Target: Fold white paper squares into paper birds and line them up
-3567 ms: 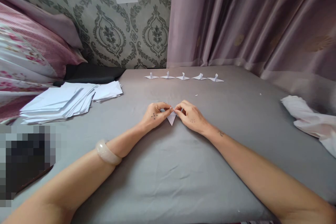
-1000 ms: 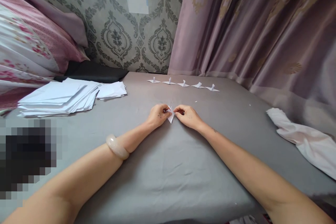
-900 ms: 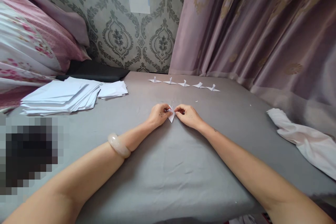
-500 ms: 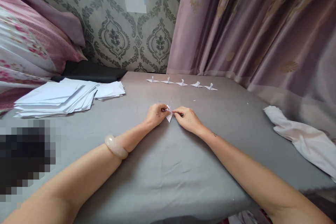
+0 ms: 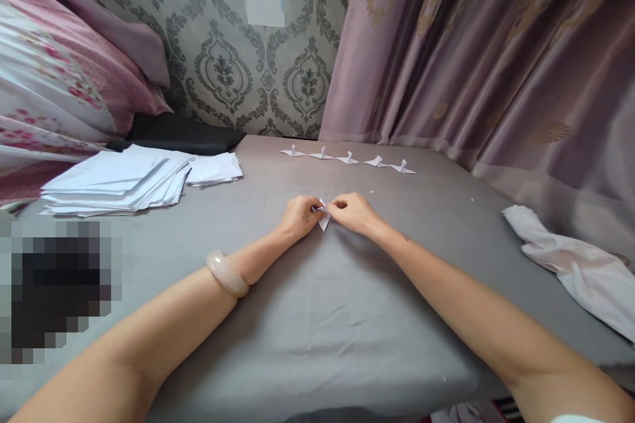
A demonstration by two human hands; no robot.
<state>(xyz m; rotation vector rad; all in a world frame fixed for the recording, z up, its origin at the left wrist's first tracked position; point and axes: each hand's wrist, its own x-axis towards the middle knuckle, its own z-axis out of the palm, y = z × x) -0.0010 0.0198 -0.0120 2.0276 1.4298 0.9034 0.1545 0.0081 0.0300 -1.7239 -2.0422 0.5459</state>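
Note:
Between my hands, at the middle of the table, is a small folded piece of white paper (image 5: pixel 324 223) with a point toward me. My left hand (image 5: pixel 303 214) pinches its left side between thumb and fingers. From the right, my right hand (image 5: pixel 354 213) has its thumb and forefinger pressed together at the paper's right edge. The fingers hide most of the upper folds. Beyond my hands several folded paper cranes (image 5: pixel 348 158) stand in a row, their wings spread flat to the sides.
Stacks of white paper sheets (image 5: pixel 114 182) lie at the left, in front of a black folded cloth (image 5: pixel 178 134). A crumpled white cloth (image 5: pixel 570 261) lies at the right edge of the grey-covered table (image 5: pixel 307 344). Curtains (image 5: pixel 417 46) hang behind.
My right hand has closed in on the folded paper, its fingertips now meeting the right edge. My left hand keeps its pinch. The view has shifted slightly.

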